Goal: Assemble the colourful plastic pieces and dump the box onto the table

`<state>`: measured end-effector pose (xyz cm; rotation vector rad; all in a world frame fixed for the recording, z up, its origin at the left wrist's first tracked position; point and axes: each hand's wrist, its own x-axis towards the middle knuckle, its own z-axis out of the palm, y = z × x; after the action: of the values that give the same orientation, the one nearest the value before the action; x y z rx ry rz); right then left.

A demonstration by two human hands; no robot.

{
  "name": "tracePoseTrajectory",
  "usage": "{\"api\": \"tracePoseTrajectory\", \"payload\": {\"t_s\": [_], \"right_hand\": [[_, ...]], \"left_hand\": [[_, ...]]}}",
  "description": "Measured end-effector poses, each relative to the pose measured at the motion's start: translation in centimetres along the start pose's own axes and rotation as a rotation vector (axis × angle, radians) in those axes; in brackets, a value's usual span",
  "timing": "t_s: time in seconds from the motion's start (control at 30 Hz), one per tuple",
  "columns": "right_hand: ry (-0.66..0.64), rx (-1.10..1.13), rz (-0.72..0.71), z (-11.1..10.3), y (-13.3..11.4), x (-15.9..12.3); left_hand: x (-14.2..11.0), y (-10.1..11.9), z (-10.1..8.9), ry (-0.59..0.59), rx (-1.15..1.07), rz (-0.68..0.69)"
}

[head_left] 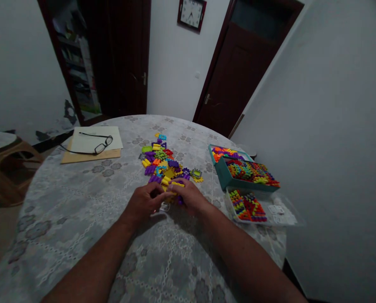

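Pale walls [333,126], dark doors [238,63], dim light; round patterned worktop [162,261]. Both hands meet at the near end of a spread pile [161,155] of coloured pieces. Right hand [191,195] curled narrow, holding a yellow piece [178,184]. Left hand [145,202] beside it, thumb and forefinger drawn close; cannot tell whether they grip anything. Likely trouble: a light pinch on so small a part could let it slip into the pile, where other yellow ones would hide it; a wrist dropped low might nudge neighbours loose. Yellow piece: bright, lobed along its upper edge, rest covered by fingers. Teal box [223,174] and clear tub [282,214] well to the right.
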<state>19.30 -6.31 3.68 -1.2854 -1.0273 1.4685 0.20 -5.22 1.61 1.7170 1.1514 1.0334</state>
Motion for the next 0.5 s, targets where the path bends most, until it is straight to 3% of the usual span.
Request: {"api": "tracePoseTrajectory", "payload": {"t_s": [0.1, 0.17, 0.23, 0.3, 0.37, 0.5], "right_hand": [[0.032, -0.126, -0.076, -2.9, -3.9, 0.7], [0.133, -0.243, -0.184, -5.9, -7.2, 2.0], [0.265, -0.373, -0.290, -9.6, -10.6, 4.0], [0.434, -0.592, -0.309, -13.5, -13.6, 6.4], [0.530, -0.756, -0.195, -17.1, -15.7, 8.6], [0.680, -0.873, -0.111, -22.6, -17.2, 11.4]], "left_hand": [[0.1, 0.2, -0.8, 0.256, 0.100, 0.012], [0.3, 0.1, -1.3, 0.413, 0.160, -0.011], [0.6, -0.3, -1.6, 0.495, 0.207, -0.047], [1.0, -0.8, -1.7, 0.503, 0.246, -0.084], [1.3, -1.3, -1.5, 0.474, 0.273, -0.115], [1.6, -1.8, -1.4, 0.447, 0.305, -0.157]]}}
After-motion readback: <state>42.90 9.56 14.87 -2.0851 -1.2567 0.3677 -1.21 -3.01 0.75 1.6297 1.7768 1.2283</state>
